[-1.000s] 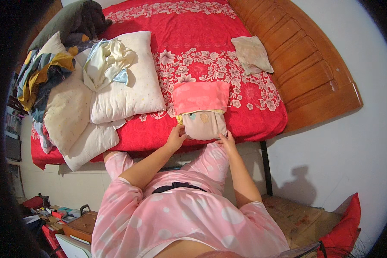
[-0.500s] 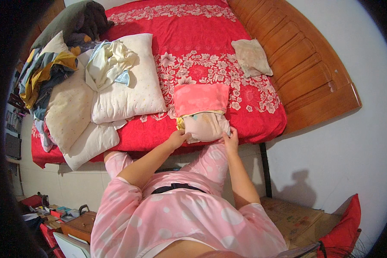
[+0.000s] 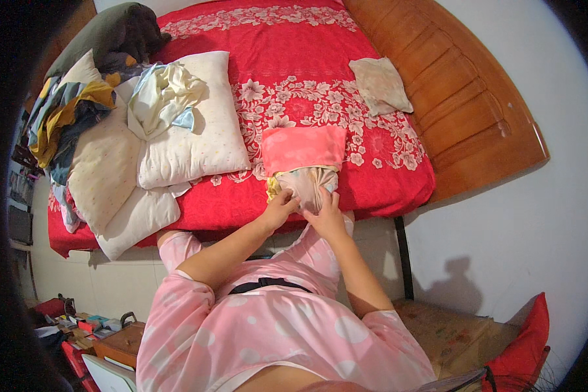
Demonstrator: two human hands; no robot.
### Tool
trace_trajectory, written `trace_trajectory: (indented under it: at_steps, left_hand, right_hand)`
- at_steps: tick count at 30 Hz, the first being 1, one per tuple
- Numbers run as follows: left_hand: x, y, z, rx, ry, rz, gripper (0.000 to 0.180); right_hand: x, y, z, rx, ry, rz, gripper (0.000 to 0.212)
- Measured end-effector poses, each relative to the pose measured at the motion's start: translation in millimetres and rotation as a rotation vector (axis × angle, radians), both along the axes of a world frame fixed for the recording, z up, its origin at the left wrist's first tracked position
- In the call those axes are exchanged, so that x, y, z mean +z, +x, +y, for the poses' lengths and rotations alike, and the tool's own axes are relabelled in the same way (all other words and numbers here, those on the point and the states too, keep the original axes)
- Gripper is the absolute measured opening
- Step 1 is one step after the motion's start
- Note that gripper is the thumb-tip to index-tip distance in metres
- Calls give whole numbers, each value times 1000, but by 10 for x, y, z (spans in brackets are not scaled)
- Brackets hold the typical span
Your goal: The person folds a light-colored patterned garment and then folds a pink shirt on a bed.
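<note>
A small pale pillow [image 3: 302, 186] lies at the bed's near edge. Its far half is covered by a pink pillowcase [image 3: 304, 146] with a yellow edge showing on the left. My left hand [image 3: 282, 208] is closed on the near left part of the pale fabric. From the right, my right hand [image 3: 327, 215] grips the same fabric, its thumb toward the middle and its fingers over the right side. Between the two hands the pale fabric is drawn into folds. Some fingertips are hidden in it.
Large white pillows [image 3: 206, 140] lie on the bed's left part, with a crumpled pale garment [image 3: 163, 98] on top and a heap of clothes [image 3: 78, 121] beside them. A small beige pillow [image 3: 381, 86] rests near the wooden headboard [image 3: 467, 85]. Red floral bedding [image 3: 294, 46] spreads beyond.
My right hand has moved left and inward from the pillow's right corner, and the left has shifted slightly forward. The pale fabric, smooth and rounded before, is now narrower and gathered.
</note>
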State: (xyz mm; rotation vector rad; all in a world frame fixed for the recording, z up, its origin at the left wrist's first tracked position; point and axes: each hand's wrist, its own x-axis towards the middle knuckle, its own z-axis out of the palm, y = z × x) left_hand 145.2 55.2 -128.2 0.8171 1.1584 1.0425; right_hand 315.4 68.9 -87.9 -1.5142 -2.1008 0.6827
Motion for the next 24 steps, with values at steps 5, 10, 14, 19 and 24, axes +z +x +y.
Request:
trace_trajectory:
  at_steps: [5, 10, 14, 19, 24]
  left_hand:
    - [142, 162, -27, -89, 381, 504, 41]
    - [199, 177, -28, -55, 616, 727, 37]
    - [61, 135, -16, -73, 610, 735, 32]
    - [-78, 24, 104, -196, 470, 626, 30]
    - [-376, -222, 137, 199, 195, 561, 35]
  right_hand:
    - [102, -73, 80, -18, -22, -174, 70]
    - [62, -107, 157, -22, -8, -216, 59]
    - [-19, -136, 200, -54, -109, -240, 57]
    - [-199, -101, 264, -134, -135, -178, 56]
    - [-752, 183, 451, -133, 98, -110, 45]
